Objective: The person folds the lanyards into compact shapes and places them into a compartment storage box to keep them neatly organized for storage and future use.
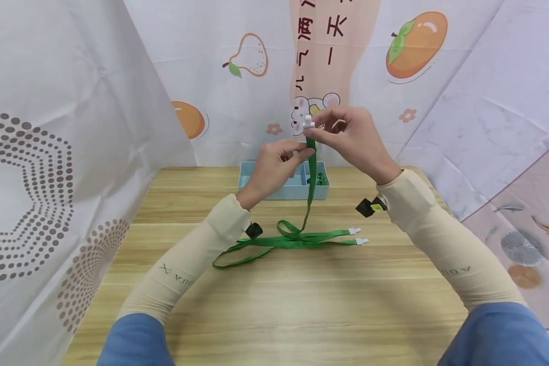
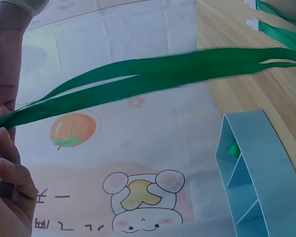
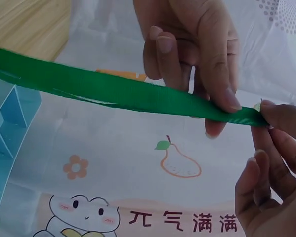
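Observation:
A green lanyard [image 1: 311, 175] hangs upright in front of the person, with a white plastic clip [image 1: 308, 122] at its top end. The right hand [image 1: 354, 140] pinches that end at the clip between thumb and fingers. Just below, the left hand [image 1: 276, 165] pinches the green strap between thumb and forefinger. In the right wrist view the strap [image 3: 138, 95] runs flat through the left hand's fingertips to the right hand. Its lower part drops to the table, where more green lanyards [image 1: 297, 241] lie stretched sideways, two white clips [image 1: 354, 231] at their right ends.
Behind the hands, a light blue divided box [image 1: 274, 193] stands at the back of the wooden table [image 1: 274, 305]. Something green [image 1: 320, 179] lies in its right compartment. A printed cloth [image 1: 274, 101] hangs behind the table.

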